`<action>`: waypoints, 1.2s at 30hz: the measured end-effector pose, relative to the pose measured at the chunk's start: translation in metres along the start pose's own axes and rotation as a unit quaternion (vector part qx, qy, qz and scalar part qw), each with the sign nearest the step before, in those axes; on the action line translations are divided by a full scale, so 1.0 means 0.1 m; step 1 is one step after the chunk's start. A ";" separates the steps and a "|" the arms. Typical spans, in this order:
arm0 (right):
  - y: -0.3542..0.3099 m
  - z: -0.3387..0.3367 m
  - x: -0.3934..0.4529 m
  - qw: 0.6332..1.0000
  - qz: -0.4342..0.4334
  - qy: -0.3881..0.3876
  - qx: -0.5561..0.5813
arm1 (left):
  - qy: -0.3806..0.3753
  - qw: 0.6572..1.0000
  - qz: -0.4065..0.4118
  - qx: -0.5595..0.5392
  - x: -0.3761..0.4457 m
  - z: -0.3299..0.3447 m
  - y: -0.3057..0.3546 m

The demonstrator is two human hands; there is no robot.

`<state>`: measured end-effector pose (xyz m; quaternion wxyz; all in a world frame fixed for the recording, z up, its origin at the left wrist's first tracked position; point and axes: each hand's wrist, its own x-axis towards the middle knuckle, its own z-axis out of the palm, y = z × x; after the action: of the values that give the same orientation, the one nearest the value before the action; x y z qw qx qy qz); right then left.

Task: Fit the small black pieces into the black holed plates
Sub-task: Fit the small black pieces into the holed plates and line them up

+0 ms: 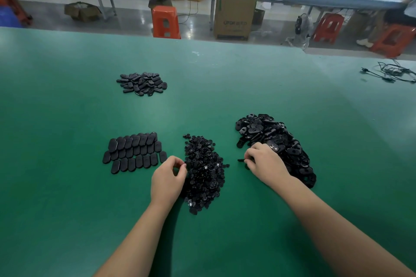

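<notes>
A heap of small black pieces (203, 171) lies in the middle of the green table (67, 186). To its right sits a bigger heap of black holed plates (276, 139). My left hand (167, 179) rests at the left edge of the small-piece heap, fingertips pinched together; whether a piece is between them I cannot tell. My right hand (264, 164) lies at the near left edge of the plate heap, fingers curled around a black plate (242, 160) whose end pokes out to the left.
Neat rows of black oval plates (135, 152) lie left of the small pieces. A loose pile of similar plates (142, 83) sits farther back. Black cables (391, 73) lie at the far right. Beyond the table's far edge stand orange stools (165, 21) and a cardboard box (234, 17).
</notes>
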<state>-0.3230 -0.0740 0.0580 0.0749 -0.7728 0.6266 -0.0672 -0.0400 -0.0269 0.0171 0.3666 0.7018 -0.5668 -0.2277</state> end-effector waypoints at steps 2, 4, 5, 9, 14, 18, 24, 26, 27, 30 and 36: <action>-0.04 -0.02 0.01 0.998 0.015 0.028 0.045 | 0.003 1.000 -0.002 -0.004 0.00 0.00 0.00; -0.09 -0.05 0.02 0.986 0.061 0.053 0.143 | 0.004 1.000 -0.002 -0.009 0.00 0.00 0.00; -0.12 -0.06 0.03 0.971 0.091 0.054 0.214 | 0.004 1.000 -0.001 -0.010 0.00 0.00 0.00; -0.25 -0.01 -0.03 0.856 0.175 0.027 0.486 | 0.004 1.000 -0.004 -0.008 0.01 0.02 -0.01; -0.41 0.18 -0.18 0.796 0.205 0.044 0.568 | 0.000 1.000 0.023 0.014 0.03 0.03 -0.05; -0.57 0.34 -0.25 0.776 0.218 0.085 0.585 | 0.001 0.999 0.032 0.030 0.03 0.03 -0.05; -0.71 0.50 -0.34 0.788 0.191 0.127 0.571 | 0.010 0.999 0.025 0.021 0.02 0.02 -0.04; -0.71 0.55 -0.37 0.804 0.186 0.129 0.550 | 0.012 1.000 0.017 0.004 0.02 0.02 -0.03; -0.70 0.57 -0.37 0.810 0.184 0.129 0.541 | 0.015 1.000 0.009 -0.014 0.02 0.02 -0.03; -0.68 0.60 -0.37 0.819 0.180 0.127 0.530 | 0.020 0.996 -0.032 -0.078 0.02 0.01 -0.03; -0.65 0.66 -0.37 0.833 0.165 0.127 0.512 | 0.038 0.969 -0.109 -0.217 0.12 -0.04 0.02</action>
<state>-0.2558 -0.0223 0.0063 0.3895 -0.4936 0.6249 -0.4628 -0.0352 -0.0371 0.0226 0.5045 0.6713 -0.4094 -0.3567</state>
